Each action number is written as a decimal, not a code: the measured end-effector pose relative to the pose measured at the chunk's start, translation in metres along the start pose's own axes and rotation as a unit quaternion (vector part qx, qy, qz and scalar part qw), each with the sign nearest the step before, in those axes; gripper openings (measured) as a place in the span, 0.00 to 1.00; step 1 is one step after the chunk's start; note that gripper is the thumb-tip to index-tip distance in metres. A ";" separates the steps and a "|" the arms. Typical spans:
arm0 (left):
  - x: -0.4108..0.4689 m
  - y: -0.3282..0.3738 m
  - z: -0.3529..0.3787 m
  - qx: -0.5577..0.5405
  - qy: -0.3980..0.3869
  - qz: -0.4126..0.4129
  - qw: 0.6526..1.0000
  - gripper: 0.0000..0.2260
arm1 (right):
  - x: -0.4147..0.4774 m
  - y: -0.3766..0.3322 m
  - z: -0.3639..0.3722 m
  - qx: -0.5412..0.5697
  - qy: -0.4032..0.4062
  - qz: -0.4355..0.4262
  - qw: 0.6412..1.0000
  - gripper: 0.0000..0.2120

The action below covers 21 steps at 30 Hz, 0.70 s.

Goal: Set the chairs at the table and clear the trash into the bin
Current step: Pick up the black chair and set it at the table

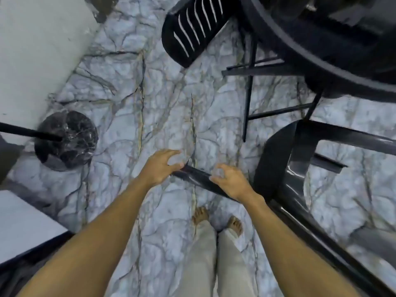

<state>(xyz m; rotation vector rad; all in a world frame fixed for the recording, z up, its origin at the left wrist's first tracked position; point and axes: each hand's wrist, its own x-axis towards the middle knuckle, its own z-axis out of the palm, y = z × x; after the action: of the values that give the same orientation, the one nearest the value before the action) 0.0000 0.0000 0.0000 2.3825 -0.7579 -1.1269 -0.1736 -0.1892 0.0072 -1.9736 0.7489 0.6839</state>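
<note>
A dark plastic chair (pixel 280 163) stands in front of me at the right, its top rail running across below my hands. My left hand (pixel 159 167) hovers at the rail's left end with fingers spread and curled, the thumb touching the rail. My right hand (pixel 230 182) rests over the rail further right, fingers apart and bent, not closed around it. A second dark chair with a slatted back (pixel 192 28) sits at the round dark table (pixel 321 50) at the top right. No trash or bin is in view.
A marble-patterned floor (pixel 150 93) spreads under everything. A black round marble lamp or stand base (pixel 66 140) with a pole is at the left. A white wall or cabinet (pixel 38 50) fills the top left, and a white-topped surface (pixel 23 224) lies at the lower left. My bare feet (pixel 216 219) are below the chair rail.
</note>
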 end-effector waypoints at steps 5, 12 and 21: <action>0.029 -0.066 0.033 0.037 -0.038 -0.001 0.999 0.21 | 0.045 0.031 0.053 0.050 -0.023 0.015 0.998 0.26; 0.042 -0.094 0.048 0.036 -0.019 0.010 0.999 0.22 | 0.058 0.051 0.088 0.055 0.024 0.017 0.998 0.21; 0.036 -0.096 0.054 0.057 -0.001 0.062 0.996 0.24 | 0.053 0.051 0.089 0.051 0.048 -0.008 0.998 0.22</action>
<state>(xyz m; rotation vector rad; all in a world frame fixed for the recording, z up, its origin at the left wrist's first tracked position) 0.0048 0.0455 -0.1066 2.3894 -0.9802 -1.0614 -0.1910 -0.1451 -0.0987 -1.9269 0.8086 0.5341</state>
